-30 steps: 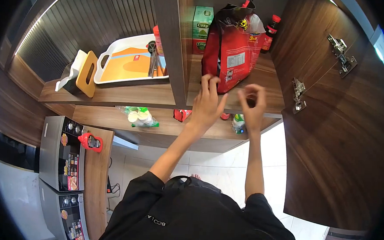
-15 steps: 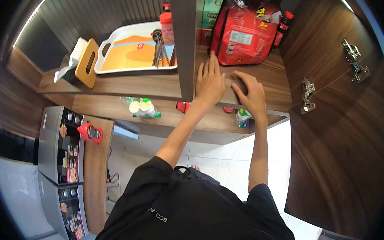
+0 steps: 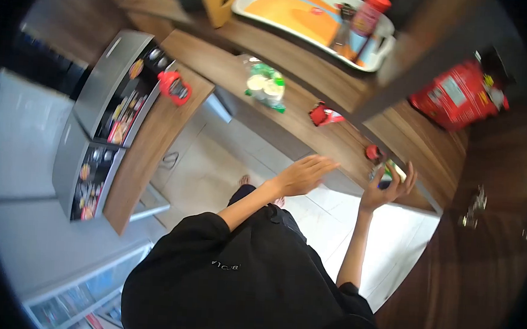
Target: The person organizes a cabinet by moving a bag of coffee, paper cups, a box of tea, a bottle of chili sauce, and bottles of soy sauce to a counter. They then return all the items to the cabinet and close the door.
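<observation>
My left hand (image 3: 305,174) is off the shelf, in front of the lower wooden counter (image 3: 222,56). Its fingers are stretched out together and nothing is in it. My right hand (image 3: 388,189) has its thumb and fingers spread, and it overlaps a small green-and-white packaged item (image 3: 399,171) at the counter's front edge. Right beside that item is a red-capped container (image 3: 373,152). A crumpled red packet (image 3: 325,114) lies farther left, followed by a clear-and-green bag with pale round items (image 3: 267,87).
Above the counter, a shelf carries a white tray (image 3: 366,67), a red-lidded jar (image 3: 368,15) and a red bag (image 3: 455,95). An opened cabinet door (image 3: 449,284) stands at right. Grey appliances (image 3: 108,88) and a red bottle (image 3: 174,88) occupy the left side table (image 3: 150,139).
Both hands have come away from the upper shelf beside the red bag and are now lower, at the counter's front. The view has turned and shifted leftward.
</observation>
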A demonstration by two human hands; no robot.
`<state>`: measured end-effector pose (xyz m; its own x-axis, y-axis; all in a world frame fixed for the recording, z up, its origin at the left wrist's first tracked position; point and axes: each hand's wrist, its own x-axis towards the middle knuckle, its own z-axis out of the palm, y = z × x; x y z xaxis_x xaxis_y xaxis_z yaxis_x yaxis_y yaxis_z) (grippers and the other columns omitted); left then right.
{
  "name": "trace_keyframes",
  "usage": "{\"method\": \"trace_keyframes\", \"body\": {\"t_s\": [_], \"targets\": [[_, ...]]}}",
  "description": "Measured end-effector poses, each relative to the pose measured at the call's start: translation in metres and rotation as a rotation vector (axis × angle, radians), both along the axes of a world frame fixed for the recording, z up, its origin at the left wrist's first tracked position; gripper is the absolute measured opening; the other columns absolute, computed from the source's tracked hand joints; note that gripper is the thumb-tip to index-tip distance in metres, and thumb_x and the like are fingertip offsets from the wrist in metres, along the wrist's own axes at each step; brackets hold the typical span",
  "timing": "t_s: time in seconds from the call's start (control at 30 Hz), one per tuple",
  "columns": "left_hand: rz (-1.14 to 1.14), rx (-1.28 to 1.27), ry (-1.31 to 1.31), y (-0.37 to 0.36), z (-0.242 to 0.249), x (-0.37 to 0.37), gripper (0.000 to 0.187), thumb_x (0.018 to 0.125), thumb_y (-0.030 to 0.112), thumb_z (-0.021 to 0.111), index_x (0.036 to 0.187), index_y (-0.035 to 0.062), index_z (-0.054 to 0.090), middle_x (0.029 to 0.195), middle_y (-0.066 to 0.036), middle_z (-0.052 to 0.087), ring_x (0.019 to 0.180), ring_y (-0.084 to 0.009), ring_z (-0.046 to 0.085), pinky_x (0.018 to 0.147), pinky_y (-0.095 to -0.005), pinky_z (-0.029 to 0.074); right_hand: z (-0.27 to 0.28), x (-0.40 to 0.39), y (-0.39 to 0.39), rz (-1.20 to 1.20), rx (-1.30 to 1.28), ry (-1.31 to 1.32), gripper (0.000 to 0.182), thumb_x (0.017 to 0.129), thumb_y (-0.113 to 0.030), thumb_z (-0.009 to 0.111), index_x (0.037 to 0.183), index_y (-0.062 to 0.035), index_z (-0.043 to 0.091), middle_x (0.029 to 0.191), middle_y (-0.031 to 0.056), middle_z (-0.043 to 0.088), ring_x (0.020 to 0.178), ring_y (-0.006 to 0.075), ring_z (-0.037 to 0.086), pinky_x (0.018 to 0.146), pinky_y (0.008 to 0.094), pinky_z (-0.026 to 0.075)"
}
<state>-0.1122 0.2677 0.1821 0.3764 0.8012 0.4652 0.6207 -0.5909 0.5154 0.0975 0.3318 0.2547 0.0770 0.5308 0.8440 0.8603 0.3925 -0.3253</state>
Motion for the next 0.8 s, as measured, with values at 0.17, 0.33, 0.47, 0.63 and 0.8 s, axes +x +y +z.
{"method": "trace_keyframes", "body": {"t_s": [0.17,0.33,0.47,0.63,0.8], "targets": [[0.542,-0.536,-0.133,-0.152,-0.135,-0.112,0.05,0.088,0.013,0.066,0.133,0.0016,0.049,0.111,-0.022,0.065,0.105,-0.0408,0.062,0.088,-0.0486,0.051,-0.09,-0.052,-0.035,0.534,-0.475,0.549,0.017,0.089,0.006,0.06,0.102,-0.0046,0.063,0.107,0.0105,0.061,0.101,0.0203,0.058,0.086,0.0297,0.048],[0.821,-0.975,-0.026,-0.262,-0.189,-0.2,0.037,0.087,0.019,0.07,0.115,0.001,0.054,0.099,-0.021,0.07,0.096,-0.0408,0.067,0.082,-0.0494,0.054,-0.151,-0.167,-0.075,1.031,-1.195,0.356,0.028,0.088,0.0,0.065,0.115,-0.0049,0.059,0.103,0.0084,0.062,0.097,0.0189,0.062,0.077,0.0329,0.052],[0.931,-0.93,-0.233,-0.278,-0.196,-0.233,0.035,0.088,0.02,0.069,0.114,0.0013,0.056,0.088,-0.018,0.072,0.089,-0.0383,0.069,0.079,-0.0489,0.054,-0.165,-0.266,-0.081,1.446,-1.299,-0.269,0.033,0.089,-0.008,0.069,0.121,-0.0077,0.059,0.112,0.0098,0.063,0.103,0.0209,0.063,0.088,0.0341,0.051],[0.618,-0.76,-0.291,-0.24,-0.191,-0.303,0.03,0.087,0.013,0.067,0.115,0.0035,0.06,0.085,-0.018,0.072,0.083,-0.0384,0.07,0.074,-0.0478,0.055,-0.197,-0.383,-0.084,1.541,-1.219,-0.428,0.049,0.086,-0.009,0.072,0.13,-0.0057,0.051,0.117,0.013,0.061,0.109,0.0252,0.061,0.094,0.0366,0.048],[0.884,-0.615,-0.45,-0.21,-0.132,-0.41,0.03,0.089,0.015,0.068,0.115,0.0034,0.059,0.09,-0.02,0.071,0.088,-0.0381,0.069,0.079,-0.0468,0.054,-0.172,-0.521,-0.052,1.424,-0.96,-0.121,0.078,0.075,-0.005,0.08,0.14,-0.0002,0.039,0.127,0.0166,0.054,0.116,0.0298,0.057,0.098,0.0395,0.047]]}}
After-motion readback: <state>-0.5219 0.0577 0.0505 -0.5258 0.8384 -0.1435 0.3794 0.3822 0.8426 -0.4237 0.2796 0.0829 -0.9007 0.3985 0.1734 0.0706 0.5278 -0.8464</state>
